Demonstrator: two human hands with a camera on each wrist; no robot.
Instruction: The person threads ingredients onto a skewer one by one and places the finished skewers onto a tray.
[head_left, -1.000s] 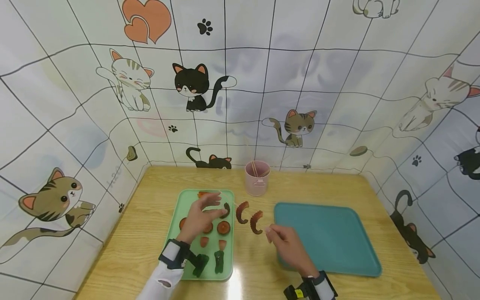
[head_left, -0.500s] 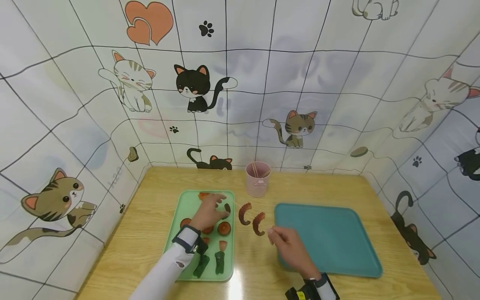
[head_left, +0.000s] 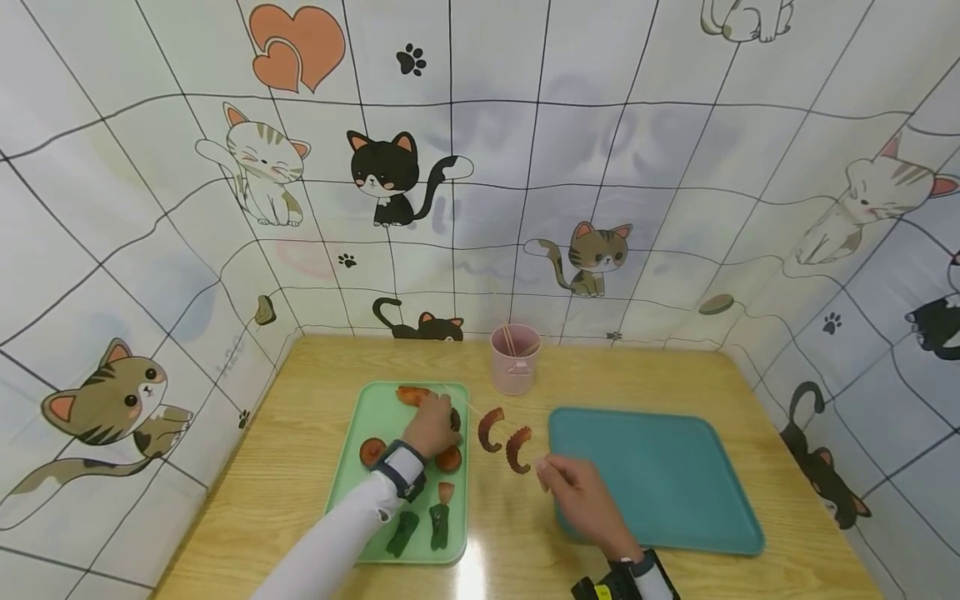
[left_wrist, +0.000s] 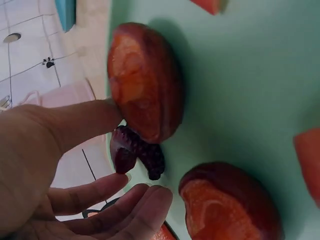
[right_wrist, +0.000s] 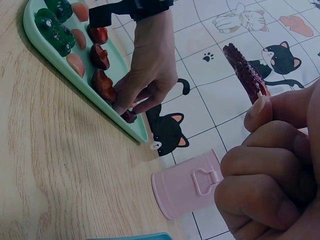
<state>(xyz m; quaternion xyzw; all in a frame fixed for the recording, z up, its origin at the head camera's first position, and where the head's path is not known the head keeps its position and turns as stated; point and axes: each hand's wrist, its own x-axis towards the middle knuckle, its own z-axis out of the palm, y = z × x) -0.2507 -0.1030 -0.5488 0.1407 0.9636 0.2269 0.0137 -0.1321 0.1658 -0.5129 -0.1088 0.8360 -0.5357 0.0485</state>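
Note:
My right hand (head_left: 585, 500) pinches the end of a thin skewer (right_wrist: 260, 94) between thumb and index finger. Threaded on it are two curled, reddish-brown octopus tentacles (head_left: 491, 429). Over the far right part of the green tray (head_left: 367, 521), my left hand (head_left: 431, 429) has its thumb and index finger around a third, dark red octopus tentacle (left_wrist: 145, 152). In the left wrist view, the thumb and index fingertips meet opposite sides of that tentacle. Beside the thumb lies a round brown mushroom-like piece (left_wrist: 150, 85), with another (left_wrist: 225, 205) close to the other fingers.
Also on the green tray are green pepper-like pieces (head_left: 440, 525), pinkish wedges (head_left: 446, 492) and an orange-brown piece (head_left: 411, 396). A pink bucket (head_left: 513, 379) holding thin sticks stands behind. The blue tray (head_left: 660, 475) lies on the right, beyond the right hand.
My left hand has come down from above the green tray, its fingers closing around the dark tentacle. The right hand with its skewer has stayed almost still.

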